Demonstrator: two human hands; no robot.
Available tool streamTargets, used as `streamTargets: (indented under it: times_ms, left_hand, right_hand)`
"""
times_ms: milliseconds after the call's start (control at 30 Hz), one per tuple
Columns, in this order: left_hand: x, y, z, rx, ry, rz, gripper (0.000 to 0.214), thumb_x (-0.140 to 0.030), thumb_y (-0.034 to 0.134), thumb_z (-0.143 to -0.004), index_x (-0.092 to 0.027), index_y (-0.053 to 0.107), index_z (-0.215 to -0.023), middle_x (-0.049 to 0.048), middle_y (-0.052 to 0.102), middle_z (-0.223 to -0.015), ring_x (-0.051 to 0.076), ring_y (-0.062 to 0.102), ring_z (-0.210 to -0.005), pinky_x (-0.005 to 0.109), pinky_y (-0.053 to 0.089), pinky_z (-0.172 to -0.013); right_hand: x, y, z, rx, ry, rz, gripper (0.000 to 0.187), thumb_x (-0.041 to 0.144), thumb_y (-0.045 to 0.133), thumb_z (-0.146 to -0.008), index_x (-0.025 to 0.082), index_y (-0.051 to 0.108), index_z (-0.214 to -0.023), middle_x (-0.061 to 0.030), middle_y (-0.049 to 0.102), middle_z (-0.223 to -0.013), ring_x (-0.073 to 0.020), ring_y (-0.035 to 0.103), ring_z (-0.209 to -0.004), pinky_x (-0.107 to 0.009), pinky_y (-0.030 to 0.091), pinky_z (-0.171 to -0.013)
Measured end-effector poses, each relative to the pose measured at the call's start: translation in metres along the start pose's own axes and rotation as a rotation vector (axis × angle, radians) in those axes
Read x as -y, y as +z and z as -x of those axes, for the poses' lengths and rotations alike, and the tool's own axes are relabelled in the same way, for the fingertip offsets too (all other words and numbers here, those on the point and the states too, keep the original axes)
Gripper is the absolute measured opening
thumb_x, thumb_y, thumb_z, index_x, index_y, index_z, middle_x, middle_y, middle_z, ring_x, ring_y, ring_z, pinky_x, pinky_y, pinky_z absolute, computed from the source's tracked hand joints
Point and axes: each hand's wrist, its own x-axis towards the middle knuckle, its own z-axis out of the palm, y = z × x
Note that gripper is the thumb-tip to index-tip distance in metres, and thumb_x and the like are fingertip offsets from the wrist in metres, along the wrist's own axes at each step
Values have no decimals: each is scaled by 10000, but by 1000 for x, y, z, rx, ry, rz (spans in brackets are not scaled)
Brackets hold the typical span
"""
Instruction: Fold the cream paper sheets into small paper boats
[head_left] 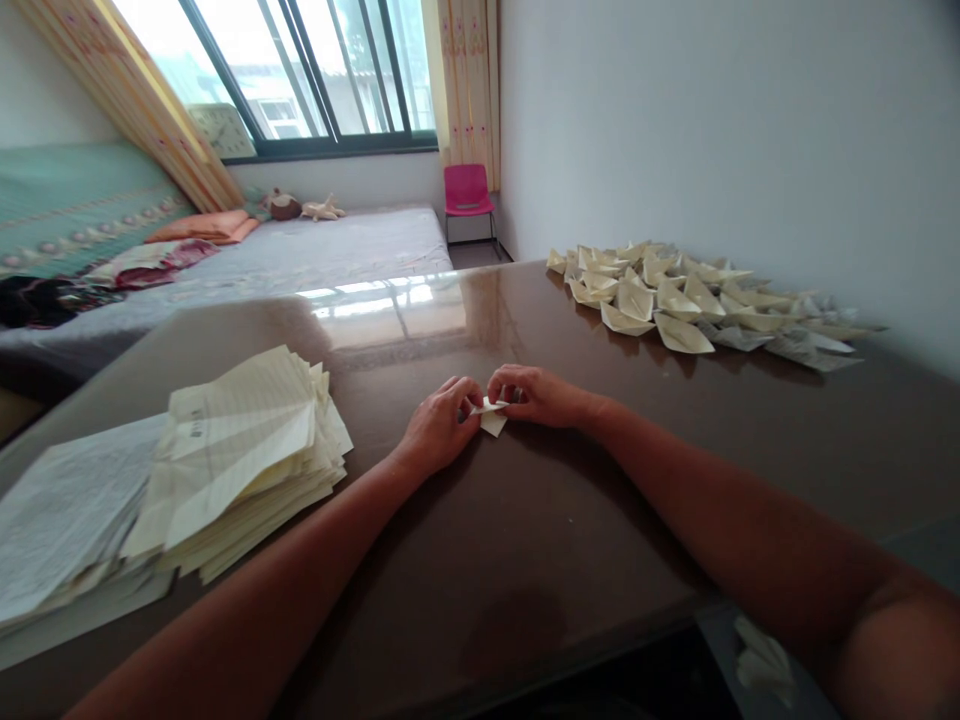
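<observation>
A pink chair (pixel 467 188) near the bed (pixel 360 240); probably a clock (pixel 223 130) by the window (pixel 315 70).

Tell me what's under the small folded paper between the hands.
Brown tabletop shows around the folded paper; what lies directly beneath is covered and cannot be seen.

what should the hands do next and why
Probably crease the small folded paper further: the left hand and right hand pinch its opposite ends, with a flap jutting between them, and it is not yet shaped like the paper boats near the wall.
</observation>
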Motion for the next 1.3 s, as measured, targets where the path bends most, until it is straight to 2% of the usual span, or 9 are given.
streamTargets:
  times_ms: [200, 433, 600, 700, 833, 933, 1100, 1300]
  left_hand:
    - [5, -12, 0, 118, 51, -38, 106, -259, 550, -803, -235, 635, -861, 0, 602, -860, 128, 569, -691, 234, 438, -645]
    - [10, -28, -4, 227, 124, -94, 147, -323, 564, -822, -284, 700, -861, -12, 676, -1007, 163, 623, -868, 254, 443, -784]
    - [4, -34, -4, 229, 131, -118, 161, -380, 581, -822, -330, 732, -845, -30, 700, -982, 165, 622, -873, 245, 441, -750]
    - [1, -29, -1, 180, 144, -165, 209, -418, 552, -848, -305, 725, -821, -10, 693, -960, 171, 603, -881, 258, 446, -768]
    - [-3, -15, 3, 111, 250, -232, 230, -339, 491, -901, -244, 691, -840, 46, 667, -969, 188, 565, -927, 296, 446, -831]
    - [-8, -12, 4, 138, 314, -284, 248, -274, 432, -931, -216, 668, -882, 69, 658, -960, 191, 562, -910, 301, 450, -816]
    - [-16, -18, 5, 226, 297, -439, 259, -236, 416, -934, -196, 657, -849, 65, 652, -832, 191, 584, -786, 290, 433, -692]
    - [-25, -21, 5, 251, 303, -560, 221, -239, 427, -921, -183, 636, -871, 66, 644, -836, 195, 613, -766, 281, 427, -645]
  right_hand:
    - [-5, -11, 3, 93, 1, -63, 126, 240, 620, -813, 171, 673, -905, -21, 577, -924, -103, 565, -749, -220, 461, -686]
    - [-4, -20, 5, 196, -16, -18, 208, 292, 604, -837, 191, 716, -980, -40, 608, -1010, -95, 570, -734, -215, 443, -677]
    - [-1, -13, 3, 101, 11, 65, 211, 359, 601, -849, 188, 726, -859, -24, 610, -895, -104, 547, -715, -222, 418, -682]
    - [-4, -7, 2, 77, 51, 84, 142, 318, 660, -801, 205, 722, -862, -3, 578, -861, -92, 524, -679, -209, 399, -637]
    - [-7, -5, 2, 84, 65, 65, 116, 284, 675, -788, 216, 720, -870, 7, 557, -851, -89, 530, -682, -209, 401, -649]
    - [-5, -5, 2, 81, 73, 81, 112, 290, 669, -795, 215, 717, -863, 6, 557, -864, -85, 529, -676, -209, 397, -647]
    - [3, -1, 2, 49, 41, 152, 165, 368, 668, -800, 214, 708, -846, -5, 574, -939, -87, 530, -694, -219, 384, -658]
    - [6, 8, 0, 24, 115, 228, 225, 410, 715, -747, 222, 681, -865, 1, 564, -933, -97, 535, -714, -213, 367, -631]
